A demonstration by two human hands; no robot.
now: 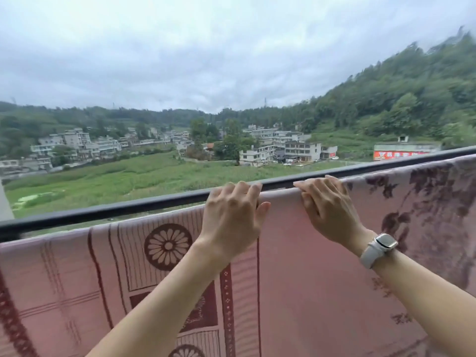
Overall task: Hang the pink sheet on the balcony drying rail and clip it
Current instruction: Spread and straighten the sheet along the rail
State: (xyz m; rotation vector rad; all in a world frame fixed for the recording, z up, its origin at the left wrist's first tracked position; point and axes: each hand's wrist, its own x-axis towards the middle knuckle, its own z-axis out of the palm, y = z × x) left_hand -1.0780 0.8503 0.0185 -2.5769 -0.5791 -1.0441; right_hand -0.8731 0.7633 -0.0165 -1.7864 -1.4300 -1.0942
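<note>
View past the balcony: overcast sky (206, 47).
Below me, green field (128, 179), pale village buildings (278, 148), wooded hillside (412, 99) at right.

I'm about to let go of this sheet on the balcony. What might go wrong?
No clip shows anywhere on the pink sheet, so once the left hand and right hand release its top edge, wind may drag it off. Beyond the black rail lies an open drop, so a slipped sheet would likely be lost.

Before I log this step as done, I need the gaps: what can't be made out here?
Head view only:
- Clips: none visible; any could be past the frame edges.
- Pink sheet: bottom hem cut off by the lower edge.
- Drying rail: what the sheet's top fold hangs over is covered.
- Left hand, right hand: fingertips hidden behind the fold.
</note>
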